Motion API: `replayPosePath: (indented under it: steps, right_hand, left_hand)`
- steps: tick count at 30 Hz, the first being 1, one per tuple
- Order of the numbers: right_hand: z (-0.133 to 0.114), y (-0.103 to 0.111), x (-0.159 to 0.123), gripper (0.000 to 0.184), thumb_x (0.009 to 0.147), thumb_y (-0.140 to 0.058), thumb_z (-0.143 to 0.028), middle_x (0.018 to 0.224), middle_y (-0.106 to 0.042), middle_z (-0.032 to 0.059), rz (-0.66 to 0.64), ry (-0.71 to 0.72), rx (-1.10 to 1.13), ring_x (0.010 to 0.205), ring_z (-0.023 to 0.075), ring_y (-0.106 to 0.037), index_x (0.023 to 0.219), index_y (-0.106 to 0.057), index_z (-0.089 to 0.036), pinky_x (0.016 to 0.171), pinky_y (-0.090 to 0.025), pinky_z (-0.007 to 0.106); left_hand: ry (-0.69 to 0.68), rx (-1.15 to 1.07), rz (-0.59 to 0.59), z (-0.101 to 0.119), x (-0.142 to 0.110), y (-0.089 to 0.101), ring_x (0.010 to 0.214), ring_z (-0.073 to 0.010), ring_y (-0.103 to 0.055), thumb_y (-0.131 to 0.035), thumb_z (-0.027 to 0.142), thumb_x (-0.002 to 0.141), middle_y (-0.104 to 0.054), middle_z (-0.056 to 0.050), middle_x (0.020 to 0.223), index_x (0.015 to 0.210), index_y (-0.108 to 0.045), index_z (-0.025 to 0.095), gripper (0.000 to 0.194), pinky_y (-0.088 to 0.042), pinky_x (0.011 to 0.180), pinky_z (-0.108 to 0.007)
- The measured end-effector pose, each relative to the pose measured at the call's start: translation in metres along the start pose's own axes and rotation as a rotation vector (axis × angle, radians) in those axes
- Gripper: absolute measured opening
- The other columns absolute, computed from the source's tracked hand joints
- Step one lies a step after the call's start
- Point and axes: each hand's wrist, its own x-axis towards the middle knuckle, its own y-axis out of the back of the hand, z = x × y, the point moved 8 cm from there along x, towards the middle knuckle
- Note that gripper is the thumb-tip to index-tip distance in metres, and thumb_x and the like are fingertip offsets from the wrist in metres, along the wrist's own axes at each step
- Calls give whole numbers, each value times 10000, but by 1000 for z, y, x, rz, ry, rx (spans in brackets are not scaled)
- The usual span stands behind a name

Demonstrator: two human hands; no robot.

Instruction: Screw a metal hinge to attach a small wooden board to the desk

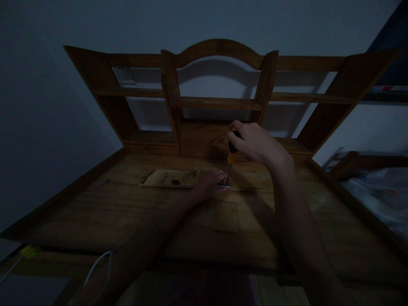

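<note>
A screwdriver (231,158) stands almost upright at the middle of the surface (127,204).
The right hand (251,138), wrist bent, is clamped on its handle from above. The left hand (211,182) lies low at a small metal piece (223,185); whether it pinches, I cannot tell. The surface extends left and right to raised edges (350,200); the shelf (216,103) bounds the far side.
</note>
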Motion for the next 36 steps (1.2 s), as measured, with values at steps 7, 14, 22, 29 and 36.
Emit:
replayPosePath:
  steps: [7,14,22,29,36]
  right_hand:
    - [-1,-1,-1,348,1038,-427,-370,1078,-748,171,-12,44,0,1006,320,-710,1225,-625,-152,861,-510,400]
    - [4,-1,-2,495,1014,-473,-420,1210,-730,186,-33,26,5,1122,349,-686,1414,-573,-148,945,-505,447]
    - [3,-1,-1,452,1018,-509,-446,1195,-742,150,-28,50,56,1132,315,-687,1370,-611,-181,975,-495,420]
    - [-4,-1,-1,493,946,-537,-331,1328,-673,190,-17,90,52,1212,338,-641,1384,-573,-107,1020,-474,436]
    - [-2,-6,1,432,975,-528,-407,1170,-724,159,-29,81,46,1110,325,-675,1322,-587,-155,969,-488,431]
  left_hand:
    - [16,-18,-9,0,-1,0,924,-206,-575,-685,356,943,-620,-38,939,876,-545,201,219,-447,793,-320]
    - [12,-11,-5,3,0,3,915,-199,-572,-690,335,937,-620,-34,934,867,-539,200,215,-439,776,-307]
    - [14,-18,-12,3,0,2,921,-203,-578,-687,351,944,-624,-39,939,883,-555,199,210,-445,783,-317]
    - [10,-29,-5,3,0,2,911,-201,-573,-693,360,944,-616,-39,936,874,-550,199,226,-449,778,-315]
    - [7,-18,-10,5,0,3,921,-204,-576,-688,339,943,-622,-42,945,885,-557,198,201,-447,786,-314]
